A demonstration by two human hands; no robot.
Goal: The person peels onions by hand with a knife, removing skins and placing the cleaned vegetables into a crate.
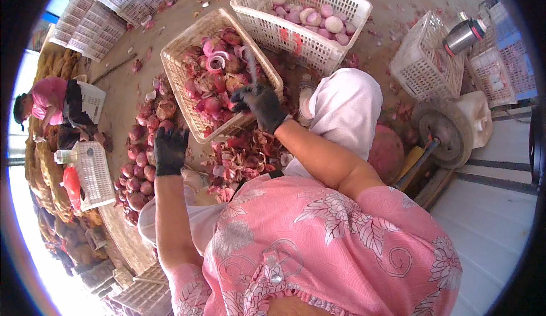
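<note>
My right hand [266, 105], in a dark glove, is over the near right side of a dirty plastic crate [179, 87]. It grips a knife [252, 66] whose blurred blade points away from me. Red onions and loose purple skins [213, 83] fill much of that crate. My left hand [170, 151], also gloved, is at the right edge of a pile of unpeeled red onions [138, 173] on the floor. Its fingertips are close to an onion [166, 125]; whether they hold anything is hidden by the hand.
A white crate [294, 34] with peeled onions [315, 19] stands beyond. Onion skins [245, 154] lie between my legs. At right are a wheel [443, 119] and a crate [420, 60] by a steel kettle [465, 36]. At left a person [51, 102] bends near stacked sacks [47, 175].
</note>
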